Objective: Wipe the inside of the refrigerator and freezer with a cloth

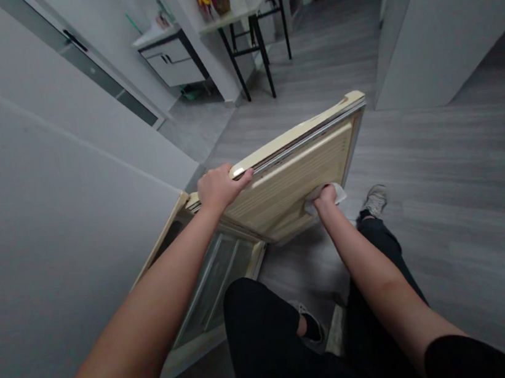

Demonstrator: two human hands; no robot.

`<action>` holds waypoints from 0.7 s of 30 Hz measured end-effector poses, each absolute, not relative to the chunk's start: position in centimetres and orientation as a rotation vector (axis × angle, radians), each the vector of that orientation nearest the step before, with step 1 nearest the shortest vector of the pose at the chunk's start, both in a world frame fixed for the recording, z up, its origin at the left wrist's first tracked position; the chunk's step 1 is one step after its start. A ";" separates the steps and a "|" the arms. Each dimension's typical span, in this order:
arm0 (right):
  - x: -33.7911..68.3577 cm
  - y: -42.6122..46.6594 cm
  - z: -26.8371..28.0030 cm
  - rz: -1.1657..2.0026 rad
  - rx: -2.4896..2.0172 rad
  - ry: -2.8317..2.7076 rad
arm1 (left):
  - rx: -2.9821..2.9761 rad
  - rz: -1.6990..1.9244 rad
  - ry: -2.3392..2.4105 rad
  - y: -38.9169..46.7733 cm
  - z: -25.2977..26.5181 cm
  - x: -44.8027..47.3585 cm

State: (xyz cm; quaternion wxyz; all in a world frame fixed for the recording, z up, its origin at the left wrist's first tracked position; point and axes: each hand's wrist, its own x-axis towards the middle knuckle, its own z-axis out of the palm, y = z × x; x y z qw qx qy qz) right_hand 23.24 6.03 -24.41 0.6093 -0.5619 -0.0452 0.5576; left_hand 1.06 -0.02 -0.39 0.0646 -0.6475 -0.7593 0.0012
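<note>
A cream-coloured freezer door (297, 177) stands swung out from its cabinet (164, 241), its ribbed inner panel facing me. My left hand (222, 187) is wrapped over the door's top edge near the hinge side, thumb on the inner face. Lower on the inner panel, toward the free edge, my right hand (325, 197) presses a white cloth (337, 192) against the surface. Its fingers are mostly hidden by the hand and cloth. Inside the cabinet, pale drawer fronts or shelves (217, 274) show below my left forearm.
A white wall (71, 194) rises on the left beside the cabinet. Ahead are a tall table (251, 3) with black legs, a flower vase (221, 1) and a low vanity cabinet (175, 60). Grey plank floor (478, 203) spreads to the right. My shoes (375, 201) are near the door.
</note>
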 end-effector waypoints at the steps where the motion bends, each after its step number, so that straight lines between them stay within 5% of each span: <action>1: 25.2 6.8 -22.6 1.296 -1.259 -0.101 | -1.967 -0.014 -2.290 0.0 -0.4 1.1; 6: 30.6 8.5 -11.6 1.204 -1.029 -0.230 | -2.001 -0.062 -2.305 0.3 -0.1 0.9; 10: 32.6 8.0 -4.9 0.627 -1.123 -0.843 | -2.031 -0.164 -2.307 -0.5 -0.2 1.1; 16: 34.1 3.4 -3.5 -0.018 -1.603 -1.909 | -2.058 -0.714 -1.979 -4.9 -3.4 1.5; 21: 33.7 0.6 -3.2 -0.199 -1.672 -2.076 | -2.124 -1.106 -2.102 -16.5 -14.6 2.4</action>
